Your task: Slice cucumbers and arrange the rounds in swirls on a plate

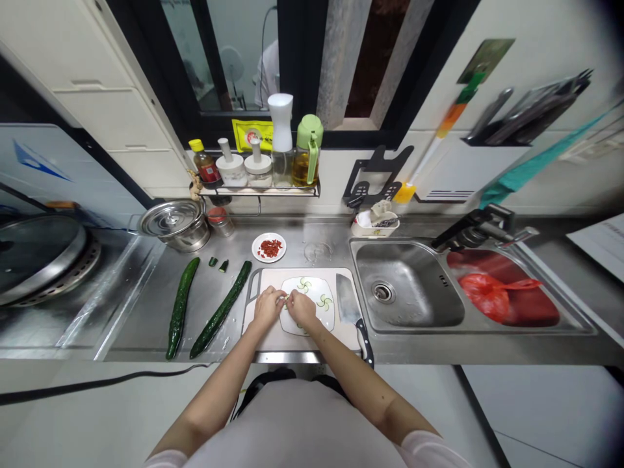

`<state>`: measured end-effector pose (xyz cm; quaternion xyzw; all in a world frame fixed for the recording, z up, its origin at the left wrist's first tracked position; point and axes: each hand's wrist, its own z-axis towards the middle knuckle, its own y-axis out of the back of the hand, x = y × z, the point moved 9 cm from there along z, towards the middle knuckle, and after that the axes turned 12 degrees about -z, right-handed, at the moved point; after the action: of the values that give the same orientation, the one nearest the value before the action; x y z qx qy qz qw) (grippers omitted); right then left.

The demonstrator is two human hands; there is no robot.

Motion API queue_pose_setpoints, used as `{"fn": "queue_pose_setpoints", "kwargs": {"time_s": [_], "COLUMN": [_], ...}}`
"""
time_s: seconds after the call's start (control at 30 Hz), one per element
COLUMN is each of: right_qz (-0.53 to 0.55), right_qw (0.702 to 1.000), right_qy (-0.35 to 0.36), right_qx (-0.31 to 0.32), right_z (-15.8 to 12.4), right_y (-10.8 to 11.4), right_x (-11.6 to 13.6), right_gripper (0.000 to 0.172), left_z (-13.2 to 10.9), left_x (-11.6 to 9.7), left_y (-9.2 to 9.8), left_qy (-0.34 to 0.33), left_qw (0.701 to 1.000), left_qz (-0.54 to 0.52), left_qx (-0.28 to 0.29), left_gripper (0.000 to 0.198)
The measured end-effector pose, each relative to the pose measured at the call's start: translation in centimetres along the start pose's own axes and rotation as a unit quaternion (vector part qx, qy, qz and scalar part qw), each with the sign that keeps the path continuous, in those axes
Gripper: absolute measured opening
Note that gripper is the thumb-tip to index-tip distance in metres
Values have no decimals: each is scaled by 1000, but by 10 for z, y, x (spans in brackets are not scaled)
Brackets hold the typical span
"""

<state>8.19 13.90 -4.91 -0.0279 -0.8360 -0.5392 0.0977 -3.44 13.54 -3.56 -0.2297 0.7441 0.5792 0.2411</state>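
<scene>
My left hand (268,306) and my right hand (301,307) meet over the left side of a white square plate (319,322). Their fingertips are pinched together on a small pale-green cucumber slice (286,298), mostly hidden by the fingers. Thin cucumber slices (324,301) lie on the plate in curved, pinwheel-like groups; my right hand covers part of them. Under the plate is a light cutting board (257,335). A cleaver (347,298) with a black handle rests along the board's right side.
Two whole cucumbers (221,312) and two cut ends (223,266) lie to the left. Behind the board sits a small plate (256,255) of chopped red pieces. A double sink (414,328) is at the right, a lidded pot (190,237) at back left. Bottles stand on a rack (263,191).
</scene>
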Motion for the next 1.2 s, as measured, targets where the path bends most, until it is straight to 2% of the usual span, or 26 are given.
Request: {"fn": "queue_pose_setpoints", "kwargs": {"time_s": [0.2,0.43,0.87,1.2], "right_qz": [7,6,23,49], "right_qw": [1000,999,1000,997], "right_qy": [13,24,-17,-45], "right_qx": [-5,-21,8,31], "right_z": [-3,-3,6,10], "right_y": [1,0,3,3], "right_x": [2,3,-7,-11], "right_gripper": [22,23,16,12], "left_z": [1,-3,-2,0], "left_x": [1,1,3,2], "left_y": [-2,1,0,-1], "left_qy": [-25,-45,-40,-11], "left_qw": [999,999,999,1000], "left_qz": [7,24,21,-1], "left_qx": [20,14,5,-6], "left_gripper": [32,30,32,27]}}
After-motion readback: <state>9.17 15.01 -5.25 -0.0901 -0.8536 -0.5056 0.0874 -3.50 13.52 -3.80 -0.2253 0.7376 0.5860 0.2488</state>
